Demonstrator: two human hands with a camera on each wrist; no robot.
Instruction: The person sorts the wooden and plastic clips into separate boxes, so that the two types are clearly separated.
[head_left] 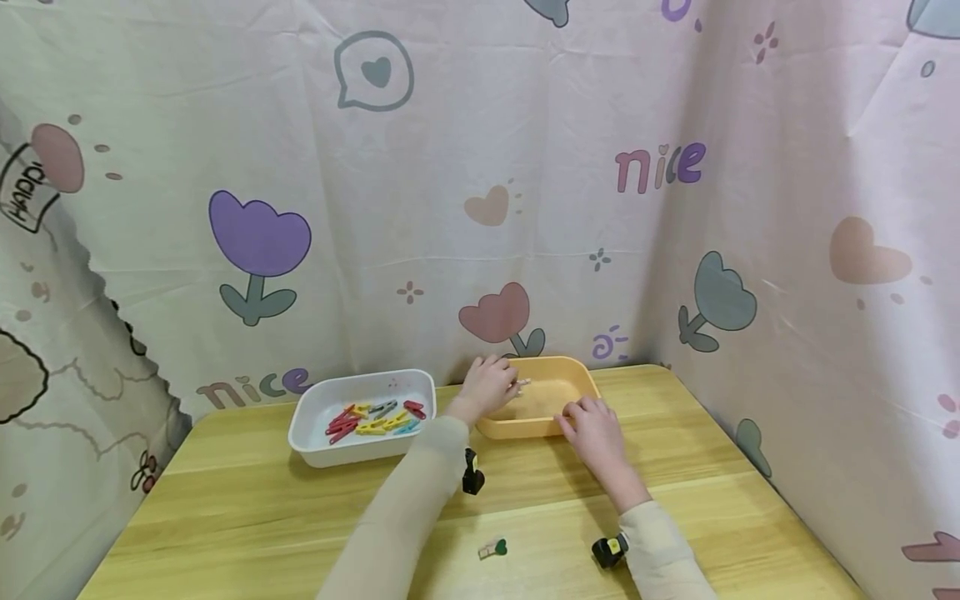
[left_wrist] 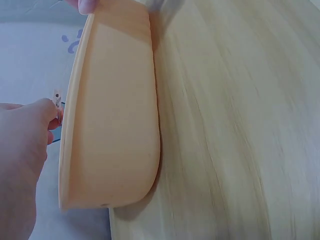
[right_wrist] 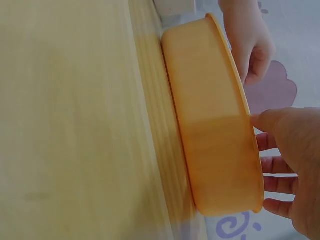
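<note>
left hand (head_left: 489, 386) pinching a pale clothespin (head_left: 521, 384) over orange tray (head_left: 542, 428); right hand (head_left: 592, 427) resting on its rim, fingers relaxed. loose pinch risking peg dropping outside.

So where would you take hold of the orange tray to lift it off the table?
Probably by the thin rim of the orange tray on its two short ends, one hand from each side. The rim flares out past the smooth, rounded walls, so fingers can hook under it. The right hand already rests at the near right edge; the left hand is at the left end, pinching a small clothespin.
</note>
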